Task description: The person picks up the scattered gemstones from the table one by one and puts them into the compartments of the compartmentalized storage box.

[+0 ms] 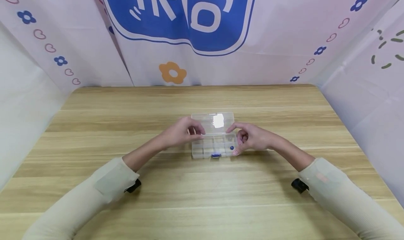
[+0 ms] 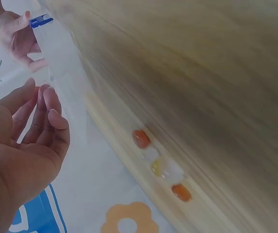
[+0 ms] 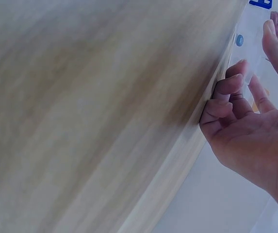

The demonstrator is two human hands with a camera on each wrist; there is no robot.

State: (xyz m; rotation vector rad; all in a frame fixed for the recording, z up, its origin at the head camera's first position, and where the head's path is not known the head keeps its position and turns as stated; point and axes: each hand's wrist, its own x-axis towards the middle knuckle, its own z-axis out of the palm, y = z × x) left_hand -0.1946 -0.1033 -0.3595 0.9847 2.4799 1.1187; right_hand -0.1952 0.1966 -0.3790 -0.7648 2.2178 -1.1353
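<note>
A clear plastic compartment box (image 1: 197,152) lies on the table with its lid (image 1: 206,119) tipped back and a blue latch (image 1: 216,155) at the front. One dark blue bead (image 1: 231,147) sits in a right-hand compartment. My right hand (image 1: 250,136) grips the box's right end, thumb by the front corner and index finger by the hinge. Over the back left compartments, my left hand (image 1: 183,131) has thumb and fingertips close together; I cannot tell whether something small is between them. In the left wrist view, those fingers (image 2: 51,102) are bent beside the box.
Several orange, yellow and whitish beads (image 2: 181,192) lie in a row on the wooden table (image 1: 195,191) in the left wrist view. A printed cloth (image 1: 277,33) hangs behind the table's far edge. Black wrist devices (image 1: 300,185) show beneath both sleeves.
</note>
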